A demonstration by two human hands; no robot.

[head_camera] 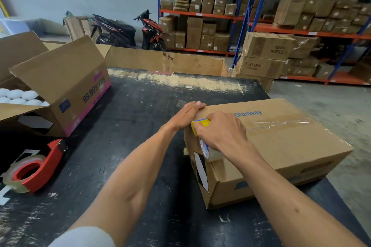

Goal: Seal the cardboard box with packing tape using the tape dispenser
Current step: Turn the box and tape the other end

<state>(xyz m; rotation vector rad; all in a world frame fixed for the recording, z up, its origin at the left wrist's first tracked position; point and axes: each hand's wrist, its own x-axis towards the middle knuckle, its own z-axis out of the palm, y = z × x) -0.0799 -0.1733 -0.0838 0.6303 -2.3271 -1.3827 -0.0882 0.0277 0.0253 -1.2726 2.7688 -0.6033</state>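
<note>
- Viewing from the head camera, I see a closed cardboard box [277,146] lying on a scuffed black table [140,126], toward the table's right edge, with "Glodway" printed in blue on its top.
- A strip of clear packing tape [281,123] runs along the box's top seam, wrinkled toward the far end.
- My right hand [222,132] sits at the box's near-left top corner, fingers curled tight around a yellow tape dispenser [200,124]; its clear roll [208,152] hangs down against the box's end face.
- My left hand [186,115] rests flat on the top's left edge, just beside the dispenser, fingers together and extended, gripping nothing.
- The box's end face carries a black-and-white label [200,172]; one end flap stands slightly proud of the face.
- A second dispenser, red [34,168], lies on the table's left side with its own clear roll, well apart from both hands.
- An open carton [66,90] stands at the left of the table, holding white rounded items [18,96]; what they are I cannot tell.
- Behind the table: a long open cardboard bin [166,61], two parked motorbikes [130,31], and orange-and-blue racking [261,15] stacked with brown cartons.
</note>
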